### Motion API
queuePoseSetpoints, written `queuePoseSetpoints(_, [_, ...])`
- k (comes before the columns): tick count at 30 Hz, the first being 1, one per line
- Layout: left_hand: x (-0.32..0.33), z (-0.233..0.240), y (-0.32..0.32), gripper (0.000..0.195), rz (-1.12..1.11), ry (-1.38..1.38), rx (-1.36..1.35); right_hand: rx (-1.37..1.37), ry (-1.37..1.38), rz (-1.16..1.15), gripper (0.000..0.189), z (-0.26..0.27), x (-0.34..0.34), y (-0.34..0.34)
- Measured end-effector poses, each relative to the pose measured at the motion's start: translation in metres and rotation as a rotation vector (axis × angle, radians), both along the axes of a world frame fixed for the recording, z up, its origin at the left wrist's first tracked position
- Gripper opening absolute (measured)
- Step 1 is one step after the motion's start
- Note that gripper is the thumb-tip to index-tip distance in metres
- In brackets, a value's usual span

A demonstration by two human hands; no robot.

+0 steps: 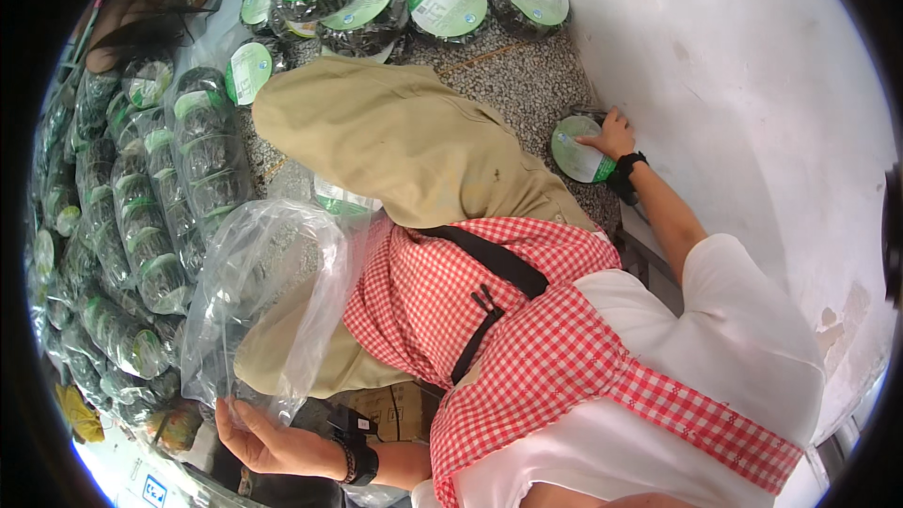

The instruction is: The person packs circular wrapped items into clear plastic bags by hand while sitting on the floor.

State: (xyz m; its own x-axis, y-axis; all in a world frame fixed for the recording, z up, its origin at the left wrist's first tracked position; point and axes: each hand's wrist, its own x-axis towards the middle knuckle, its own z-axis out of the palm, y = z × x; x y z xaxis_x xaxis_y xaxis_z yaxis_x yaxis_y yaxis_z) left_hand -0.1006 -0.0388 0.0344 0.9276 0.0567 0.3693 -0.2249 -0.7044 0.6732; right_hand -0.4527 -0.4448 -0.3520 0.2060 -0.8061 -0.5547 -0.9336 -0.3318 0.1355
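My right hand [612, 135] grips the edge of a round, clear-wrapped pack with a green label [575, 155], which lies on the speckled floor beside the white wall. My left hand [248, 435] holds the lower edge of a large clear plastic bag [310, 233], its fingertips partly behind the film. The bag spreads over my left leg, and a labelled pack [346, 199] shows beneath or through it. Similar round packs with dark contents [449, 7] lie past my knee, some stacked. A red checked apron [522, 353] covers my front.
Long clear bags filled with stacked packs [152, 226] are heaped along the left. The white wall [726, 85] rises at the right. Another person's hand [130, 10] is at the upper left. A cardboard box [395, 413] stands near my left forearm.
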Motion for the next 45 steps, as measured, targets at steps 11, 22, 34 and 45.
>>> queuePoseSetpoints(11, [-0.016,0.006,-0.015,0.022,-0.135,0.089,0.405,0.364,-0.574,-0.425,0.094,-0.056,0.017,0.027])
queuePoseSetpoints(22, [-0.027,0.010,-0.023,0.081,-0.260,0.297,-0.216,0.762,-1.748,-0.251,0.045,0.267,0.238,0.029])
queuePoseSetpoints(34, [-0.026,-0.014,-0.034,0.090,-0.324,0.150,-0.334,0.106,-1.352,1.794,0.012,0.279,0.380,0.213])
queuePoseSetpoints(45, [-0.012,-0.017,0.014,0.073,-0.083,0.379,-0.247,0.570,-1.647,0.313,0.022,0.288,0.388,0.062])
